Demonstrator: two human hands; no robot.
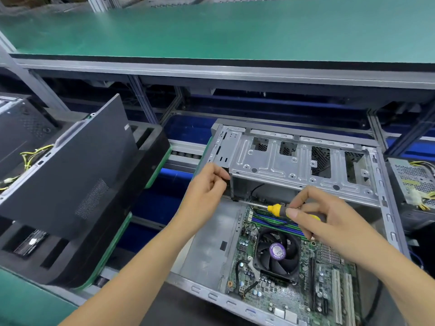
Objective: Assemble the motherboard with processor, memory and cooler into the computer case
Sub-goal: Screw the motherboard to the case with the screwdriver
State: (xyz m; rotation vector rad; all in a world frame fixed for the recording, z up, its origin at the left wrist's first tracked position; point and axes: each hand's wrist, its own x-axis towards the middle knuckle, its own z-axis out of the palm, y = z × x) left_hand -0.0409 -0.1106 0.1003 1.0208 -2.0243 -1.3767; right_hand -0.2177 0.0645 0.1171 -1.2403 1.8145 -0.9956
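Note:
An open grey computer case [303,158] lies on its side at centre right. Inside it sits the green motherboard [294,295] with a black cooler fan [277,254] and green and blue memory slots [275,221]. My right hand [329,215] grips a yellow and black screwdriver [275,209], its shaft pointing left toward the motherboard's far left corner under the drive cage. My left hand [209,189] has its fingers pinched together at the cage's left edge, near a thin black cable [255,189]. What the fingers hold is hidden.
A black side panel [77,165] leans on a dark case at the left. Another case with yellow wires [414,182] stands at the far right. A green shelf [211,31] spans overhead at the back. Blue conveyor surface [153,203] lies between the cases.

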